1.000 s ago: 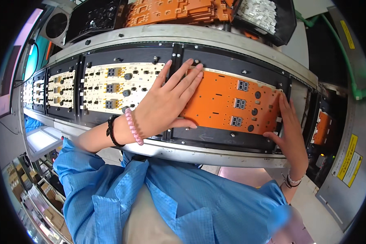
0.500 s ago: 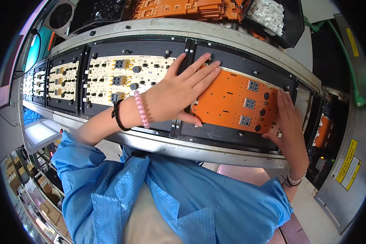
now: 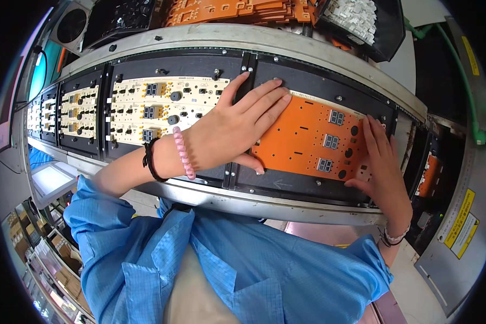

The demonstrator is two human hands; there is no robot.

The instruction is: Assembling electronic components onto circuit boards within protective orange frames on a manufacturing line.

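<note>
An orange plate point(image 3: 292, 141) lies over a pale circuit board whose edge point(image 3: 329, 102) peeps out along the top, in a black carrier point(image 3: 302, 81). Digit displays point(image 3: 331, 141) and round black parts point(image 3: 349, 153) show in its right half. My left hand point(image 3: 229, 121) spreads across the plate's left end, fingertips near its upper corner and thumb by its lower corner. At the right end rests my right hand point(image 3: 382, 156), fingers stretched along the edge and thumb apart. Both hands are open, and they cover the plate's ends.
Left along the metal-railed line point(image 3: 200, 189) sit more carriers with cream circuit boards point(image 3: 135, 89). Behind the rail are stacked orange plates point(image 3: 232, 12), a black bin of white parts point(image 3: 351, 21) and a dark bin point(image 3: 127, 19). A grey machine panel point(image 3: 459, 178) stands at the right.
The view has shifted slightly. My right hand's fingers and thumb have moved a little inward over the plate's right end. My left hand stays on the left end.
</note>
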